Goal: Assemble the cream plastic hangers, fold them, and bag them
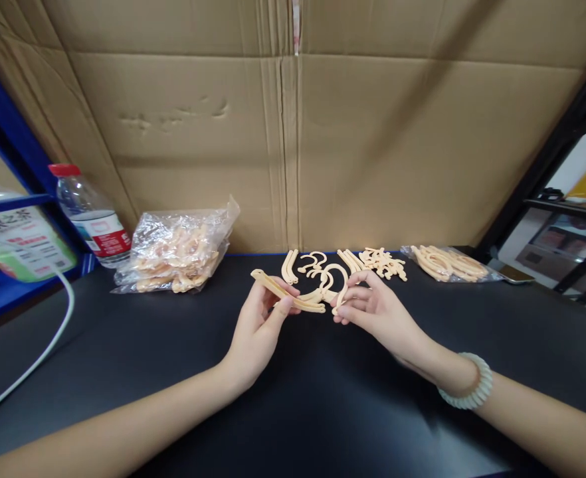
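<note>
My left hand (260,325) pinches a long, slightly curved beige plastic arm piece (286,294) above the black table (293,398). My right hand (373,309) grips a beige plastic hook piece (333,282), its curved end arching up between the two hands. The two pieces meet or cross between my hands; whether they are joined I cannot tell. Loose beige plastic parts (345,260) lie on the table just behind my hands.
A clear bag of beige parts (176,255) sits at the back left, a flatter bag of curved parts (447,262) at the back right. A water bottle (91,216) stands far left beside a white cable (48,338). Cardboard (293,133) walls the back.
</note>
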`<state>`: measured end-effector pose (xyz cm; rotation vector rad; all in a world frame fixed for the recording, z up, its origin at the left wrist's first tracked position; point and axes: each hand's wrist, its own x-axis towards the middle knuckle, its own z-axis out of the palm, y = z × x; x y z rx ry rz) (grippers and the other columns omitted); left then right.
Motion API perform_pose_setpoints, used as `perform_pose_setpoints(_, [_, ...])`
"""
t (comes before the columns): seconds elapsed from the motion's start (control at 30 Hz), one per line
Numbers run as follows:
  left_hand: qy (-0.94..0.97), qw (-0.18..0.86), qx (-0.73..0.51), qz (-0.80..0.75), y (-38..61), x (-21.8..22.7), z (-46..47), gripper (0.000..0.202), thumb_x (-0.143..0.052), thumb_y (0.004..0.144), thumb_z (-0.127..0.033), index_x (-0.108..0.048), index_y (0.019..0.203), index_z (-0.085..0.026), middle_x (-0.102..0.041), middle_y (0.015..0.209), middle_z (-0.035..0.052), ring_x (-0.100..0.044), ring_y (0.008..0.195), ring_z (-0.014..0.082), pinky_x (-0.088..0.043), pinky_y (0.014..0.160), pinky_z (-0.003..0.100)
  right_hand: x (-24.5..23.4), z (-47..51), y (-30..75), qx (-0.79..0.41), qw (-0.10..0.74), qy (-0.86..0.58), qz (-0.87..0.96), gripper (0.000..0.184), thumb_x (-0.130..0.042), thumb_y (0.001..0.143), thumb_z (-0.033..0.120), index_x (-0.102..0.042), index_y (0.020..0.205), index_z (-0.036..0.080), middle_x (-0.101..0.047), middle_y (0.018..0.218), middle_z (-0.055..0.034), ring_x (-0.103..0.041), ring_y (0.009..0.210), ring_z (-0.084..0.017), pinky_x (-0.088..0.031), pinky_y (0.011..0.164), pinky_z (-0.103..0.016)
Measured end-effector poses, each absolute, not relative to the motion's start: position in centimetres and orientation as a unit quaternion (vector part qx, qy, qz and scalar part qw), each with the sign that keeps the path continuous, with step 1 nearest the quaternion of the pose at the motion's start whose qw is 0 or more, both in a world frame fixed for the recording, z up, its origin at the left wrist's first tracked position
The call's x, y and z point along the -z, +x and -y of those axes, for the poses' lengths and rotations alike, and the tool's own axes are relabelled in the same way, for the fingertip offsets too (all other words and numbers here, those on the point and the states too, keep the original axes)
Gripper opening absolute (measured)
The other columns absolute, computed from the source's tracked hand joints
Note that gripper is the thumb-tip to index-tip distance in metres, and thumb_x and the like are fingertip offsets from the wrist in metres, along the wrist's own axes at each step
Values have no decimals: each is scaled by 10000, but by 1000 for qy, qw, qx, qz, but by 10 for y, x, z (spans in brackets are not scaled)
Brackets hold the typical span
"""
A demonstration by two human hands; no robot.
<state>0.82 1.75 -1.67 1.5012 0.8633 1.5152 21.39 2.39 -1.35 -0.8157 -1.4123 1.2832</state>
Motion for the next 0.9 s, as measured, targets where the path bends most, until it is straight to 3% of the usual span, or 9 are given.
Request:
perform_pose_setpoints(0.17, [601,409,-598,-339,10,14,-15,176,-668,816,-312,-573,908,-197,-649,910,31,-649,875,189,-571,781,343,12,-25,216,-562,512,-339,554,541,-806,684,269,-482,1115,229,-679,812,-3,-667,744,-180,-536,781,-370])
perform_pose_setpoints(0.3, [612,409,-589,-334,10,14,-14,149,-660,824,-280,-565,907,-200,-649,898,21,-647,821,171,-573,765,336,12,-26,216,-528,500,-333,600,199,-791,698,271,-657,826,199,-667,864,-19,-644,778,-163,-523,809,-341])
perform_pose_setpoints(0.4, [621,402,-587,-329,10,15,-13,145,-664,820,-259,-566,911,-202,-645,892,19,-644,827,170,-568,762,325,12,-27,215,-518,497,-328,614,132,-787,708,275,-684,752,206,-662,860,-12,-627,782,-157,-520,778,-317])
perform_pose_setpoints(0.63, [626,397,-586,-327,10,17,-15,184,-695,788,-257,-563,904,-204,-631,888,23,-640,876,190,-558,772,331,12,-25,215,-590,456,-336,575,221,-772,756,367,-672,819,181,-679,980,-57,-644,903,-180,-529,829,-324])
perform_pose_setpoints(0.9, [646,371,-584,-323,11,16,-15,123,-682,784,-217,-588,864,-206,-593,883,16,-633,846,174,-554,781,320,9,-22,216,-651,423,-326,539,286,-795,744,381,-636,829,159,-695,1035,-98,-693,880,-207,-539,869,-360])
